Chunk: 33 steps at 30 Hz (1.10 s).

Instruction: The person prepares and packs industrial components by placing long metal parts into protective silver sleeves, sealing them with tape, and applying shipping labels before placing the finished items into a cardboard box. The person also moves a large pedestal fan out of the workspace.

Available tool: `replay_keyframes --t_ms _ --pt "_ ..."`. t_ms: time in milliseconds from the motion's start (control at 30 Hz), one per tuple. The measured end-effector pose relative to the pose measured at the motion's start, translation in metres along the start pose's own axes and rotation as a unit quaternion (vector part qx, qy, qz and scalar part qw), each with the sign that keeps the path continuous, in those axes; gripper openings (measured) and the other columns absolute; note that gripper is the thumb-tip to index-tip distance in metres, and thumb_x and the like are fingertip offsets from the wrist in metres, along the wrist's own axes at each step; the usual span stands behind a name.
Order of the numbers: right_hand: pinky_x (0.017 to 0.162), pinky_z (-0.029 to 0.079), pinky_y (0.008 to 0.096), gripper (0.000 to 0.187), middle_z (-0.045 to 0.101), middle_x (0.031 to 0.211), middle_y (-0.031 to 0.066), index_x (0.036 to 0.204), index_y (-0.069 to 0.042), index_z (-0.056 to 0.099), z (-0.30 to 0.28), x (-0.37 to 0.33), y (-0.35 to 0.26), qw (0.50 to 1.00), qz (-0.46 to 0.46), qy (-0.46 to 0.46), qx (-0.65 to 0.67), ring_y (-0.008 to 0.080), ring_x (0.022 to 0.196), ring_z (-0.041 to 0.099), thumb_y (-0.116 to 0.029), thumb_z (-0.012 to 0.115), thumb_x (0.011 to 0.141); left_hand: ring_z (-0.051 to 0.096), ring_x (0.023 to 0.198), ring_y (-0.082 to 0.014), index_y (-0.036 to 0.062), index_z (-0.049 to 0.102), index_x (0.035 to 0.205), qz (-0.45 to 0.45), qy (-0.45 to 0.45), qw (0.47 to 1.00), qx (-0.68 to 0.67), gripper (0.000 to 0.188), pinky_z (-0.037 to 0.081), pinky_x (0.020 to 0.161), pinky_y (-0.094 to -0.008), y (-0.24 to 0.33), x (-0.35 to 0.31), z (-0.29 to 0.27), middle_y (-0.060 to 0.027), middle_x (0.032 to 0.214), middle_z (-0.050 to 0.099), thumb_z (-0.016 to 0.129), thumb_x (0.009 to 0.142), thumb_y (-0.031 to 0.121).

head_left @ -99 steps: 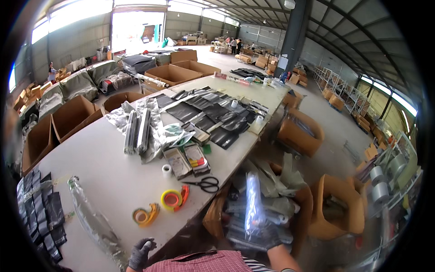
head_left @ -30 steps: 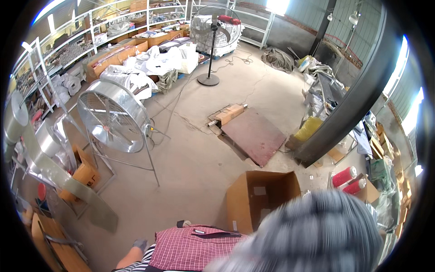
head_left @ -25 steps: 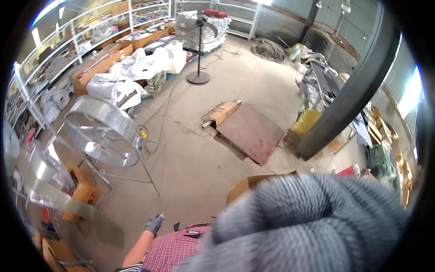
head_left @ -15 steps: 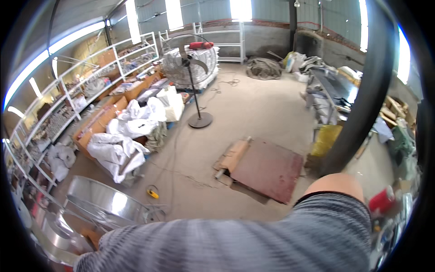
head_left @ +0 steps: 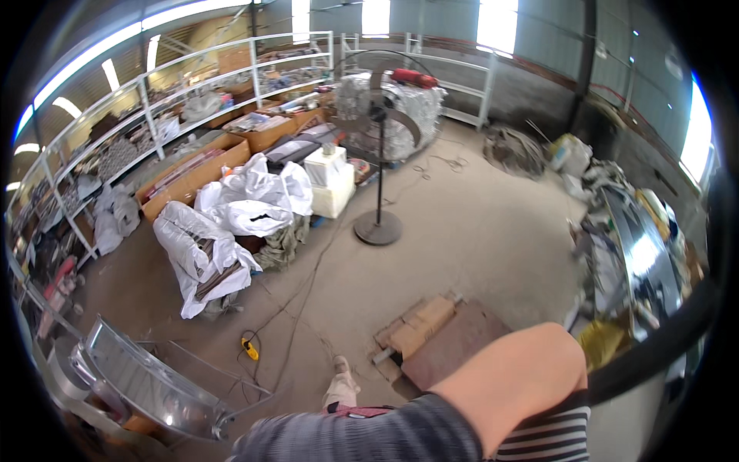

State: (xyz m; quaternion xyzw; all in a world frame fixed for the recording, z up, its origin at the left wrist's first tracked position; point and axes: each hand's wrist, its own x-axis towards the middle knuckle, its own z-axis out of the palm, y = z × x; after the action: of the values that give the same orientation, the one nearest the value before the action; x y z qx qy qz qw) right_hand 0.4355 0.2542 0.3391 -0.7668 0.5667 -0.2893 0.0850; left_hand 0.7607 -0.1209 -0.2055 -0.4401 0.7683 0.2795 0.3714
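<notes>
Maroon board lay on the floor in the lower middle of the frame, just beyond our bent bare arm, which hid its near right part. Because of that cover we could not judge its long axis; the edge that showed on its left slanted from lower left up to the right. Neither of our hands came into view, so we could not tell whether fingers were spread, pressed together or pinching anything. Which arm this was we could not tell either, but it was the nearer one to the board, with no other arm visible.

Below the bare arm we saw a grey sleeve at the bottom edge and black-and-white striped cloth to its right. Left of the board stood a pale shoe. Folded cardboard ran along the board's upper left edge.

Farther off, a drum fan filled the lower left, with a yellow connector near it, and a yellow bag sat at lower right. Beyond, white sacks lay left of centre, a pedestal fan stood upper middle, and white shelving curved across the upper left.
</notes>
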Motion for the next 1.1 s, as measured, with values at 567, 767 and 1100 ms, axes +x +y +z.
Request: replay_keyframes --t_ms 567,767,1100 --pt "0.071 0.05 0.0354 0.033 0.066 0.096 0.0113 0.109 -0.005 0.064 -0.349 -0.024 0.402 0.941 0.161 0.149 -0.256 0.0221 0.079 0.063 -0.018 0.069 0.08 0.061 0.085 -0.017 0.0003 0.065 0.107 0.582 0.206 0.756 -0.219 0.03 0.05 0.078 -0.0322 0.904 0.231 -0.489 -0.0088 0.096 0.069 0.057 0.096 0.027" --pt "0.074 0.051 0.0278 0.029 0.069 0.086 0.0076 0.107 -0.001 0.065 -0.442 -0.226 0.583 0.732 0.502 0.421 -0.185 0.018 0.079 0.066 -0.003 0.068 0.078 0.062 0.088 -0.0365 0.0074 0.058 0.099 0.557 0.085 0.826 0.027 0.035 0.048 0.08 -0.0456 0.999 0.283 -0.441 -0.021 0.094 0.065 0.045 0.095 0.04" --pt "0.068 0.05 0.0267 0.023 0.068 0.086 0.0065 0.106 0.0 0.065 -0.658 -0.445 1.019 0.696 0.462 0.528 0.154 0.0135 0.072 0.063 -0.016 0.066 0.09 0.059 0.116 -0.0332 0.0075 0.063 0.121 0.069 0.013 0.989 0.127 0.041 0.045 0.098 -0.042 0.895 0.358 -0.337 -0.0164 0.13 0.059 0.043 0.094 0.03"
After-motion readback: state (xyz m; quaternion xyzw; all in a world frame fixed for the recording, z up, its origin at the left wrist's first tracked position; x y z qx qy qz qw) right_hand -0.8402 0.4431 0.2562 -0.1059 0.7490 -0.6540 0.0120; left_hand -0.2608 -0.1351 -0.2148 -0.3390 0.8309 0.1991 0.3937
